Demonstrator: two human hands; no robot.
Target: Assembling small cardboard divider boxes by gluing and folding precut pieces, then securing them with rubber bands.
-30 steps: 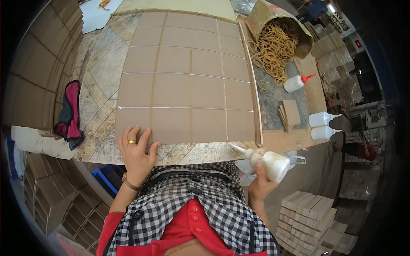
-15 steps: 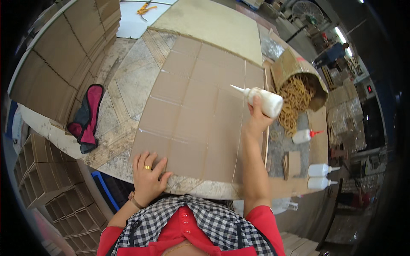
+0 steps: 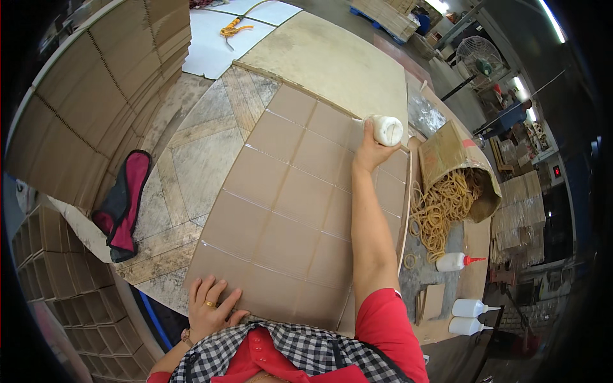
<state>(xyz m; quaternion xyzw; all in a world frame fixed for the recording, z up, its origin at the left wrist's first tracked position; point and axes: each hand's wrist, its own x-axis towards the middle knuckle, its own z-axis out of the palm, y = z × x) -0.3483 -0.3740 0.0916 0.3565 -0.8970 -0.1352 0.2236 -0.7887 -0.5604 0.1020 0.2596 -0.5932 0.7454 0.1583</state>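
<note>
I'm seeing the right hand [image 3: 370,150] wrapping its fingers around a white bottle [image 3: 387,130], whose long axis is pointing away from me by the far edge of the cardboard sheet [image 3: 287,204]; the left hand [image 3: 214,311] is resting loosely spread, gripping nothing, well apart.

Right grip [image 3: 371,153] holds white bottle [image 3: 387,131] — left grip [image 3: 212,311] touches brown cardboard [image 3: 290,239].

Matt brown cardboard sheet [image 3: 297,198], smooth white plastic bottle [image 3: 387,131], checked cloth apron [image 3: 290,351]

Red shirt [image 3: 391,329], checked apron [image 3: 311,345]; left hand [image 3: 209,317]: gold ring [image 3: 210,304].
</note>
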